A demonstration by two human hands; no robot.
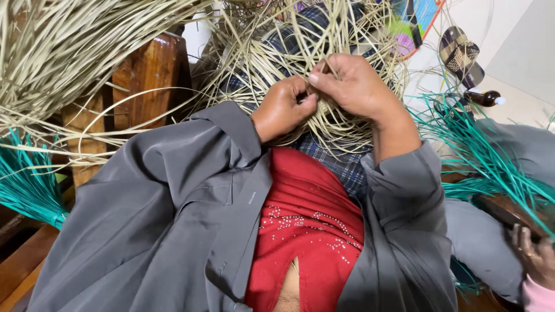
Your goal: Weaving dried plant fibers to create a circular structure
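Both my hands are up on the woven straw piece (324, 124), which sits on my lap over a plaid cloth (341, 162), pale loose strands fanning out from it all round.

Left hand (283, 107): fingers curled into a loose fist, tips pressed together on a few straw strands at the weave's edge. Right hand (355, 86): closed too, thumb and forefinger pinching strands right where it meets the left. The two hands touch at the fingertips. Can't tell exactly which strands each one grips, too tangled.

Around it:
- gray jacket (173, 219) open over a red top (306, 225) with small sparkly dots, sleeves down to both wrists
- big bundle of pale straw (63, 52) upper left, draped over a wooden chair frame (147, 75)
- teal dyed straw (26, 185) at far left, another teal bunch (491, 156) at right, well apart from the weave
- small dark bottle with a white cap (483, 98) lying upper right, next to a checked woven item (459, 55)
- another person's hand (535, 257) lower right corner, with a ring and a pink sleeve, on a dark object, not touching my work
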